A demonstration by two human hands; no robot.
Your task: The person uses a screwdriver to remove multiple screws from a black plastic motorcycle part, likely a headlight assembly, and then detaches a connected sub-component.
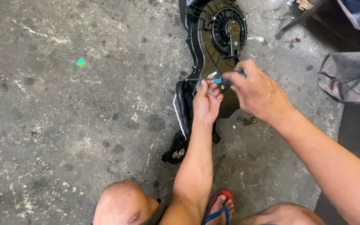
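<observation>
I look down from the head camera at a black plastic blower housing (213, 46) lying on a stained concrete floor (63, 125), just ahead of my knees. Its round fan grille faces up at the far end, and a narrower black part with a white edge runs back toward me, ending in a small bracket near my left knee (123, 204).

My right hand (257, 89) is clenched around a screwdriver (213, 78) with a blue handle. The thin shaft lies almost level, pointing left across the lower half of the housing. I cannot tell exactly where the tip sits.

My left hand (207, 102) comes up from below, fingers curled and pinched close under the blue handle, touching the housing at about its middle. It seems to grip something small there, but I cannot tell what it is.

A red sandal with a blue strap (219, 206) shows on my foot at the bottom edge, between my knees. A small green scrap (80, 63) lies on the floor well to the left. Grey cloth (351, 77) lies at the right edge, apart from the housing.
</observation>
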